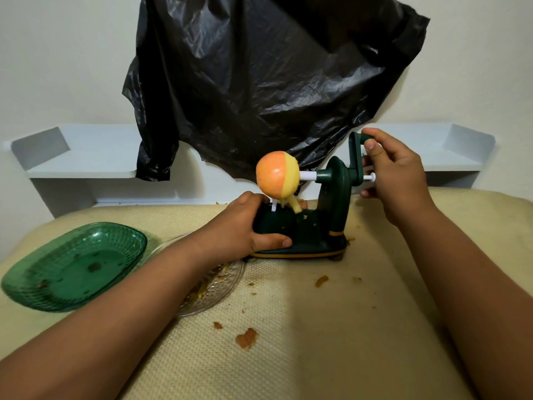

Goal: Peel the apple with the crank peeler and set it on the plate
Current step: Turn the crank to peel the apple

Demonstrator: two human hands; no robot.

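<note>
A dark green crank peeler (331, 197) stands on the cream mat. An apple (275, 177) is spiked on its white shaft; its right part is peeled pale yellow, its left part still has orange-pink skin. A strip of peel hangs under it. My left hand (245, 229) grips the peeler's base from the left. My right hand (395, 171) holds the crank handle (360, 145) at the top right. A green glass plate (127, 241) lies at the left, holding only a few crumbs.
A clear glass plate (227, 284) with peel scraps lies partly under my left forearm. Bits of peel (246, 337) dot the mat. A black plastic bag (259, 82) hangs on the wall behind, above a white shelf (86, 157).
</note>
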